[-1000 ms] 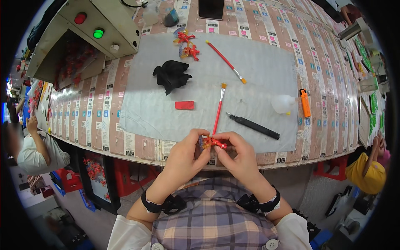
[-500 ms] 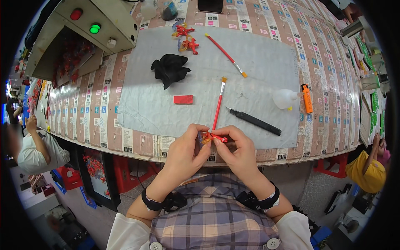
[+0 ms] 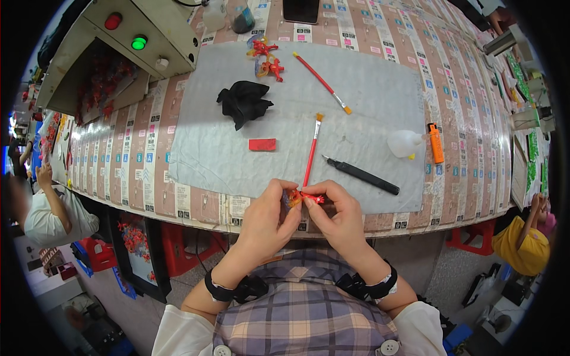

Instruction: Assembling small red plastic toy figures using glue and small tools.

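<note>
Between both hands, at the table's near edge, is a small red figurine (image 3: 312, 199) with a clear orange and bluish part on its left side. My left hand (image 3: 268, 215) pinches that clear side between thumb and fingers. On the red side my right hand (image 3: 336, 215) has its thumb and forefinger closed. The fingers cover much of the figurine. Just beyond them lies a red-handled brush (image 3: 312, 151), bristles pointing away. A black craft knife (image 3: 362, 175) rests to the right, and a red block (image 3: 262, 145) to the left.
A grey mat (image 3: 208, 160) covers the table's middle. On it are a black cloth (image 3: 244, 104), two more red figurines (image 3: 268, 68), a second brush (image 3: 322, 83) and a white squeeze bottle (image 3: 405, 143). An orange lighter (image 3: 436, 143) lies at right. A metal box (image 3: 136, 35) with lights stands far left.
Both hands keep the same pinch on the figurine, with hardly any movement. The whole view has shifted very slightly.
</note>
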`<action>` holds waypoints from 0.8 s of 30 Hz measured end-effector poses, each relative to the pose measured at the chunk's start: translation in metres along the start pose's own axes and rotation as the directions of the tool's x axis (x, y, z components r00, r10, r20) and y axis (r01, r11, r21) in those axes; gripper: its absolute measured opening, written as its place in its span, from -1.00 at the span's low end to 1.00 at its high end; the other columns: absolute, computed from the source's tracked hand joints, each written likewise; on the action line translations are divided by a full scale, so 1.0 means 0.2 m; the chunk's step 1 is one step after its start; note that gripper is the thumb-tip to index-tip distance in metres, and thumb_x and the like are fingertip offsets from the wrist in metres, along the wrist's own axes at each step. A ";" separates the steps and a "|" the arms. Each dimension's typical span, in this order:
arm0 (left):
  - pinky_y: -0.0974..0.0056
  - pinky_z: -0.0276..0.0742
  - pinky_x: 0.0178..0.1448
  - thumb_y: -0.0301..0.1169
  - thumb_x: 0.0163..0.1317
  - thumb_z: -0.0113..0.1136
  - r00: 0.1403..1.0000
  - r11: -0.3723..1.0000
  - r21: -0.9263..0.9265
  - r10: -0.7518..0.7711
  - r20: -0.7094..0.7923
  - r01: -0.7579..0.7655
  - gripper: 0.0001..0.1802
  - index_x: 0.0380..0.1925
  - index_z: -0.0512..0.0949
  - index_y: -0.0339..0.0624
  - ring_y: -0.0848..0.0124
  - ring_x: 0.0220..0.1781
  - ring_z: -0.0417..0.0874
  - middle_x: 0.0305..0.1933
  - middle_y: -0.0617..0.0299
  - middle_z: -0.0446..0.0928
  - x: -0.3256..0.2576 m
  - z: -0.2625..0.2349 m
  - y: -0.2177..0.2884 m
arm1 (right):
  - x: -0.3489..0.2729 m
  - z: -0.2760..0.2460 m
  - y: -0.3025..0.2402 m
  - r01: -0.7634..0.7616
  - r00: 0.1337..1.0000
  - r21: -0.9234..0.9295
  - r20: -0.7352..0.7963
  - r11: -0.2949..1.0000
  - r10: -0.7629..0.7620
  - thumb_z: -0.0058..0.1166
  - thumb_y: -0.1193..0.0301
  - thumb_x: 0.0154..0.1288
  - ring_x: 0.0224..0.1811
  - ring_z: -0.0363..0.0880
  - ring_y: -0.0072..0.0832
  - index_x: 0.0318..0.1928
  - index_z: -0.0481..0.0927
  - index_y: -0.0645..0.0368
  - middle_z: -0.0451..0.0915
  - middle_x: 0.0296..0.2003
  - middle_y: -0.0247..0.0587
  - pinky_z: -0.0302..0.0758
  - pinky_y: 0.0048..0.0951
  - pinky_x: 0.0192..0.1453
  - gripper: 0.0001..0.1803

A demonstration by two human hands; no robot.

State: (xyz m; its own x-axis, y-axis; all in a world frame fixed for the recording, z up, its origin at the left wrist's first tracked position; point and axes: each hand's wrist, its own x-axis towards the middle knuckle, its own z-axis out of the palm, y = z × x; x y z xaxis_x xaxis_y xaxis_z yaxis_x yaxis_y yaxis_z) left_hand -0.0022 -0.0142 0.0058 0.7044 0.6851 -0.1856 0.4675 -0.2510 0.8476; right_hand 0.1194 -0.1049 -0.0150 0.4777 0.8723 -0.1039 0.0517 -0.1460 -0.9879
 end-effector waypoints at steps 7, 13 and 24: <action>0.29 0.31 -0.51 -0.44 0.11 0.12 0.998 0.995 -0.080 0.050 -0.042 -0.053 -0.70 -0.16 0.36 -0.30 0.34 -0.62 0.42 -0.57 0.14 0.38 0.00 0.03 -0.04 | 0.00 0.01 0.00 0.024 1.000 0.007 -0.003 1.000 -0.024 0.06 0.56 0.18 -0.36 0.55 -0.56 -0.21 0.53 0.27 0.53 -0.34 -0.22 0.47 -0.60 -0.36 -0.85; 0.31 0.30 -0.52 -0.44 0.10 0.13 0.997 0.994 -0.094 0.052 -0.048 -0.056 -0.70 -0.17 0.37 -0.30 0.39 -0.63 0.41 -0.58 0.17 0.38 0.00 0.03 -0.04 | 0.00 0.00 -0.01 -0.015 1.000 0.006 0.014 1.000 0.015 0.05 0.56 0.20 -0.32 0.51 -0.66 -0.20 0.53 0.27 0.53 -0.35 -0.31 0.45 -0.64 -0.27 -0.86; 0.34 0.28 -0.54 -0.44 0.11 0.14 0.999 0.992 -0.122 0.026 -0.039 -0.030 -0.70 -0.17 0.36 -0.30 0.43 -0.65 0.40 -0.60 0.18 0.38 0.00 0.03 -0.04 | -0.01 0.01 0.00 0.034 0.999 -0.022 -0.017 0.999 -0.035 0.06 0.56 0.16 -0.41 0.53 -0.56 -0.22 0.53 0.25 0.51 -0.37 -0.24 0.46 -0.59 -0.37 -0.85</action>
State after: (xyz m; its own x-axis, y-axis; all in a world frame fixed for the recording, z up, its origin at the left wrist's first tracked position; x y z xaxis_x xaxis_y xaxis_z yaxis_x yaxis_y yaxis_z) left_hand -0.0031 -0.0163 -0.0032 0.6951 0.7044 -0.1442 0.3773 -0.1866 0.9071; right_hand 0.1165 -0.1045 -0.0148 0.4908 0.8687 -0.0675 0.0872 -0.1260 -0.9882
